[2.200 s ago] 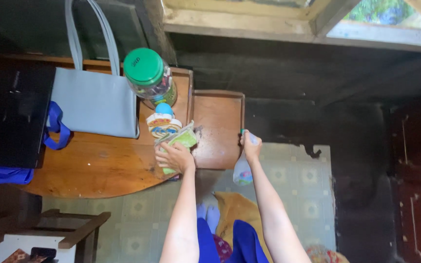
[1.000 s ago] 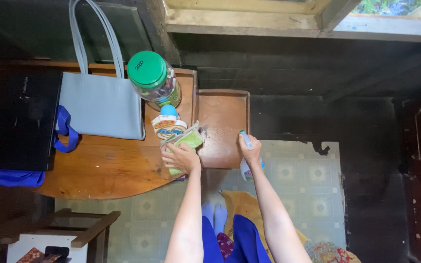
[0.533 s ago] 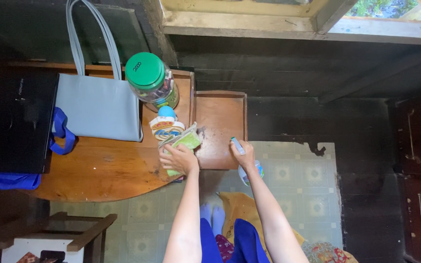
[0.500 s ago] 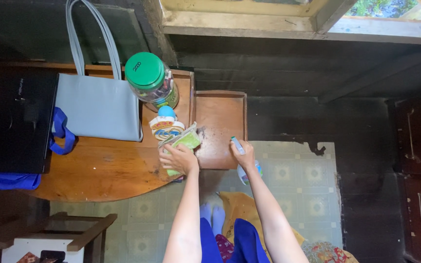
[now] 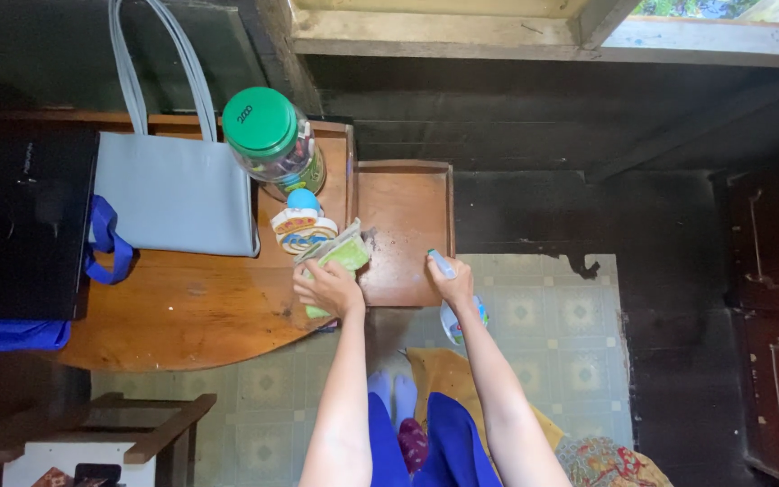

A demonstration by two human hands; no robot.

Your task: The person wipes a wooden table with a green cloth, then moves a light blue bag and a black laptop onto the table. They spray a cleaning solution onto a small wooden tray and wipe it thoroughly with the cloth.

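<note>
I see my right hand gripping a small clear spray bottle with colourful print, while my left hand clutches a green cloth at nine o'clock of it.

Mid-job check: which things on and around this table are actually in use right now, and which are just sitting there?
In use:
left hand on the green cloth
right hand gripping the spray bottle
small wooden tray

Lying about:
green-lidded jar
grey handbag
black case
blue-capped toy
</note>
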